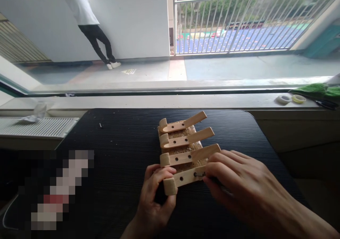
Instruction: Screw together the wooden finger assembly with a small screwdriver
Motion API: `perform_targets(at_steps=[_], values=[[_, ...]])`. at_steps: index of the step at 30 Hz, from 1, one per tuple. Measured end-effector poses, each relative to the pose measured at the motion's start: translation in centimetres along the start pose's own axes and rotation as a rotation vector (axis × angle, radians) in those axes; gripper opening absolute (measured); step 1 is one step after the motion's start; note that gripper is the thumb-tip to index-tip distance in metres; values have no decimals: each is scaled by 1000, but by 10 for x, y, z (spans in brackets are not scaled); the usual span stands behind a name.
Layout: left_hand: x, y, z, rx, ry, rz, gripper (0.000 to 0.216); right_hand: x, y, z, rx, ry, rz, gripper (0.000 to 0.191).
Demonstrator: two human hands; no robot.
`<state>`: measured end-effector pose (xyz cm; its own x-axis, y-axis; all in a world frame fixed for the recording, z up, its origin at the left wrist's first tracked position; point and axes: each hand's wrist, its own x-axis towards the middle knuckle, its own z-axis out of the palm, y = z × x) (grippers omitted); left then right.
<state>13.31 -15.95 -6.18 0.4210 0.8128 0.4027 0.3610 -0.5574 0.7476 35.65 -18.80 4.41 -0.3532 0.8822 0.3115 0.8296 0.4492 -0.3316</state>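
Head view shows, at the far left, a white slatted grille (50, 126) with a crumpled clear plastic (39, 112) upon it. Beyond the window, a person (89, 10) in a white top and dark trousers stands near a pale wall (132, 23). On the black table (111, 168), a small metal piece (100, 125) lies alone, well apart from the work.

Near the middle, the left hand (156, 193) is closed on the thick left end of the nearest wooden piece (188, 177), with thumb below and fingers above. This piece is the lowest of four, which lie in a row across a rough brown board (186, 149) on the table; the three others (180, 142) reach past its right edge.

Next, the right hand (231, 175) pinches a thin metal tool (199, 175), whose tip meets the right-hand visible hole of the nearest piece; its remaining part is hidden by the fingers. To the right, on the sill (233, 101), are two tape rolls (283, 99) and a green cloth (313, 90).
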Motion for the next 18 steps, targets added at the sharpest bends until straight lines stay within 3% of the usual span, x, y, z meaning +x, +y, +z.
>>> perform_targets(at_steps=[5,8,12,18], values=[[0,-1,1,19,36,31,37,25,-12,3,278,-196,-65,14],[0,0,1,0,51,42,36,28,-15,14,403,-151,-28,13],[1,4,0,-62,52,57,29,23,-20,25,400,-68,108,16],[2,8,-2,-92,80,49,27,22,-37,12,384,-121,124,14]])
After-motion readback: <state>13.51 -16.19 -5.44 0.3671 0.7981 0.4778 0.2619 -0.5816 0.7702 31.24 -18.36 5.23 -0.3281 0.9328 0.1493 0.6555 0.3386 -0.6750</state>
